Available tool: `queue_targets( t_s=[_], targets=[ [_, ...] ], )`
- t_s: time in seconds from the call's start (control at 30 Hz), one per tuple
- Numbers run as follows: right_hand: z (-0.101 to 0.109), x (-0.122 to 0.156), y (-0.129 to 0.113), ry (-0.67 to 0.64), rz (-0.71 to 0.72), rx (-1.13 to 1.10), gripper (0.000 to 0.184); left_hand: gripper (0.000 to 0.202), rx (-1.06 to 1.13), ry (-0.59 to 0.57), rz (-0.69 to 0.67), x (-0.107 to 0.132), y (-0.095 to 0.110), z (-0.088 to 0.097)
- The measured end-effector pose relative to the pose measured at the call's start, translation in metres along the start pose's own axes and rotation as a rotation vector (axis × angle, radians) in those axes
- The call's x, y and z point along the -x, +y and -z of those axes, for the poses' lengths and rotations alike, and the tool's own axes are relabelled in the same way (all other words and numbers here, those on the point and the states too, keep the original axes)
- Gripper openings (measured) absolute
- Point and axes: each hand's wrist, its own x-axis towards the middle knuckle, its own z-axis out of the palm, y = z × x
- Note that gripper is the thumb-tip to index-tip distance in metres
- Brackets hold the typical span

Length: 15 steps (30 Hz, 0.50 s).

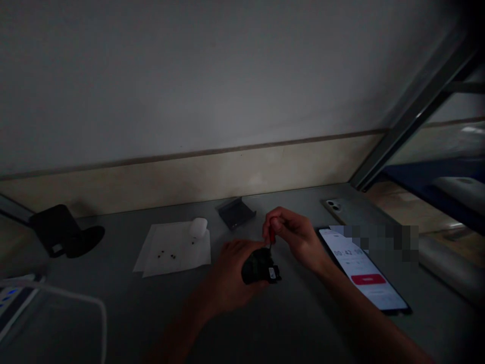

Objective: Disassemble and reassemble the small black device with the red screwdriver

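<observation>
In the head view my left hand (232, 275) is wrapped round a small dark device (259, 268) with a white label on one side; its exact kind is too dim to make out. My right hand (290, 232) pinches the red handle of a screwdriver (272, 235), which stands nearly upright. The screwdriver's thin shaft points down to the device's upper right edge, and its tip meets the device or lies very close to it. Just beyond the hands a dark, open-sided cover (237, 213) rests on the table.
White paper sheets (178, 250) on the left carry several tiny dark screws (173, 256) and a white earbud case (197, 227). A phone with a lit timer (361, 273) lies beside my right forearm. There is a black stand (62, 232) at far left and a white cable (76, 296) nearer me.
</observation>
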Motion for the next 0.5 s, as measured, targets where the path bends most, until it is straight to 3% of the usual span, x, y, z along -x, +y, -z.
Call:
queue_targets(
  t_s=[0.5],
  targets=[
    [0.0003, -0.0003, -0.0013, 0.053, 0.018, 0.010, 0.028, 0.068, 0.011, 0.020, -0.006, 0.0031, 0.0038, -0.0023]
  ],
)
